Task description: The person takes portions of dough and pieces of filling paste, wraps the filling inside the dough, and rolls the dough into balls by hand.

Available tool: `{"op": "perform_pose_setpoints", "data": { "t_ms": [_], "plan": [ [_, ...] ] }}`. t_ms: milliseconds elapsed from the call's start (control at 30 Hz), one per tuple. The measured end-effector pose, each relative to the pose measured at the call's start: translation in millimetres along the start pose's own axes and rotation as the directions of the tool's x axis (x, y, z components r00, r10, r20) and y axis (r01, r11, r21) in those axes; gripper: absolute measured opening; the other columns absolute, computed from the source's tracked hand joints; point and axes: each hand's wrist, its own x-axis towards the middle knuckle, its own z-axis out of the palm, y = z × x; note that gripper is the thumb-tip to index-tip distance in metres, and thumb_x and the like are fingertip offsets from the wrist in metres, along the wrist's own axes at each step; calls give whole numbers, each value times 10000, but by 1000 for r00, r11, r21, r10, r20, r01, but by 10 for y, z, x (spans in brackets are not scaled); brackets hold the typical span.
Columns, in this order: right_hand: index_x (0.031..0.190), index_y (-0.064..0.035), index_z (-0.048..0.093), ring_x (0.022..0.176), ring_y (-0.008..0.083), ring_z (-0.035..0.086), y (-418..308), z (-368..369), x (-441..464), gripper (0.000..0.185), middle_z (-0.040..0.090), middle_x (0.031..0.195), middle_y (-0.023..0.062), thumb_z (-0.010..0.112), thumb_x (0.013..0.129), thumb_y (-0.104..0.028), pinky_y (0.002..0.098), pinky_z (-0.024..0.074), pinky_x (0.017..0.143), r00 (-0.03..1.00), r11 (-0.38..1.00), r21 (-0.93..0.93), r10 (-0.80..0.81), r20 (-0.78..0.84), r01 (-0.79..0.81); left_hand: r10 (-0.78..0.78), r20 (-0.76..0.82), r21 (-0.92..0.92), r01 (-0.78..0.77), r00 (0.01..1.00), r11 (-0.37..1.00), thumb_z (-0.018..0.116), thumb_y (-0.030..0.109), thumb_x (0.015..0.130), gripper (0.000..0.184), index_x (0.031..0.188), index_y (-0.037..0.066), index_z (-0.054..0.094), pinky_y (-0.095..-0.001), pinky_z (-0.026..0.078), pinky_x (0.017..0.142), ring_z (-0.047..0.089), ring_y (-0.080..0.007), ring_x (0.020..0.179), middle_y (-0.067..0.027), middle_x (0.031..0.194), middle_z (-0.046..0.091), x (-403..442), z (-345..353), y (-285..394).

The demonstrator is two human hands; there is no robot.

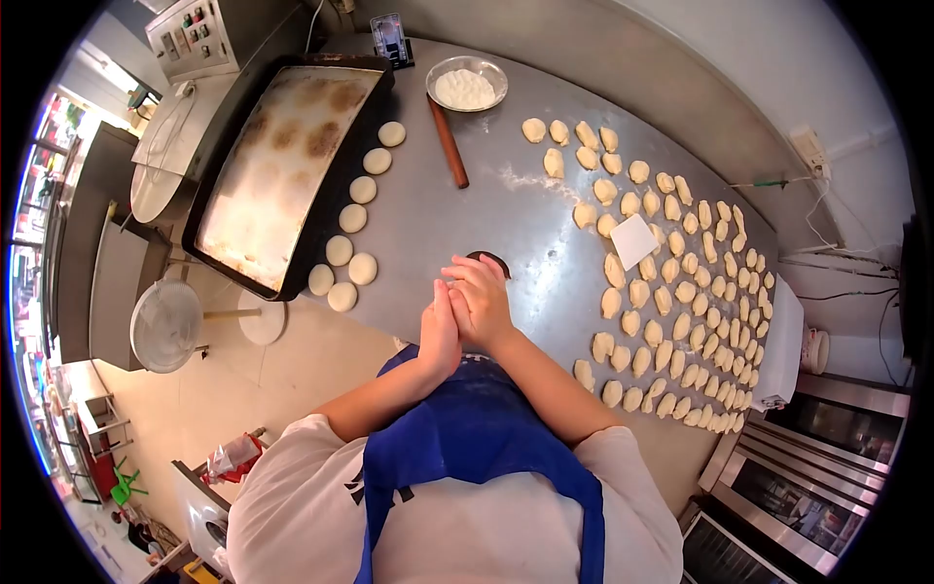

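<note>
My left hand (441, 329) and my right hand (481, 300) are pressed together, palm to palm, above the near edge of the metal table (418, 229). Whatever may lie between the palms is hidden. Just behind my fingers a dark round object (494, 261) shows in part on the table. To the left, several smooth flattened dough rounds (362, 269) line the tray's side. Many rough dough pieces (639, 293) lie in rows across the right half, with a white square scraper (633, 241) among them.
A large black-rimmed baking tray (282, 156) stands at the left. At the back are a metal bowl (502, 76) of white flour (465, 90), a wooden rolling pin (448, 141) and a phone (390, 41) on a stand. Ovens (798, 487) stand at the lower right.
</note>
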Motion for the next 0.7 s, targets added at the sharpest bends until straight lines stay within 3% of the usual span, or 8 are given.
{"op": "perform_pose_setpoints", "data": {
  "t_ms": [133, 167, 200, 267, 367, 500, 633, 700],
  "plan": [
    [1322, 21, 521, 1286, 360, 458, 134, 277, -111, 457, 528, 1330, 192, 508, 966, -265, 462, 311, 1108, 923, 839, 397, 377, 72, -374, -251, 122, -93, 263, 960, 960, 434, 422, 1042, 457, 1335, 76, 492, -341, 468, 979, 565, -209, 1165, -92, 1253, 587, 221, -363, 0],
    [1366, 29, 461, 1299, 366, 437, 167, 258, -120, 496, 494, 1358, 209, 489, 975, -276, 450, 307, 1113, 924, 843, 387, 375, 77, -375, -41, 60, 236, 25, 997, 971, 509, 394, 1004, 465, 1350, 85, 486, -354, 466, 977, 566, -226, 1166, -91, 1253, 589, 281, -473, -12],
    [1409, 37, 401, 1313, 372, 416, 185, 180, -113, 538, 460, 1387, 227, 469, 985, -287, 439, 304, 1118, 924, 846, 378, 375, 79, -376, 180, 75, 546, -191, 981, 816, 583, 366, 967, 495, 1366, 93, 479, -366, 465, 975, 567, -242, 1167, -89, 1254, 591, 342, -589, -26],
    [1411, 63, 396, 1314, 374, 418, 153, -53, -84, 526, 459, 1385, 248, 401, 1003, -269, 425, 306, 1122, 916, 868, 300, 399, 49, -395, 504, 390, 846, -516, 771, 134, 762, 262, 815, 669, 1393, 90, 472, -465, 410, 1026, 532, -323, 1218, -99, 1285, 578, 567, -990, -74],
    [1379, 61, 439, 1296, 374, 437, 392, -212, -241, 490, 482, 1366, 247, 365, 1003, -243, 424, 314, 1117, 839, 797, 295, 544, 24, -526, 272, 594, 765, -427, 757, -482, 720, 268, 837, 599, 1365, 89, 499, -558, 319, 1088, 459, -352, 1300, -123, 1347, 533, 706, -1461, -187],
    [1320, 51, 500, 1265, 365, 465, 594, -361, -580, 445, 512, 1335, 230, 348, 1019, -239, 421, 342, 1096, 817, 809, 189, 574, -48, -557, 262, 455, 874, -371, 851, -313, 617, 353, 905, 582, 1399, 85, 470, -632, 201, 1136, 283, -350, 1435, -126, 1491, 402, 1133, -1221, -55],
    [1300, 40, 513, 1238, 373, 482, 516, -331, -585, 423, 528, 1310, 227, 357, 1025, -241, 423, 355, 1079, 742, 722, 272, 669, -41, -636, 222, 540, 756, -353, 812, -551, 578, 412, 922, 662, 1474, 102, 385, -636, 154, 1146, 196, -372, 1468, -184, 1556, 280, 1280, -1054, -11],
    [1285, 39, 516, 1217, 380, 496, 624, -206, -627, 401, 538, 1290, 229, 367, 1021, -223, 426, 362, 1070, 835, 830, 209, 543, -86, -518, 227, 545, 750, -349, 807, -562, 569, 438, 922, 704, 1500, 105, 345, -633, 143, 1146, 179, -376, 1473, -214, 1574, 229, 1387, -1105, -59]
  ]
}}
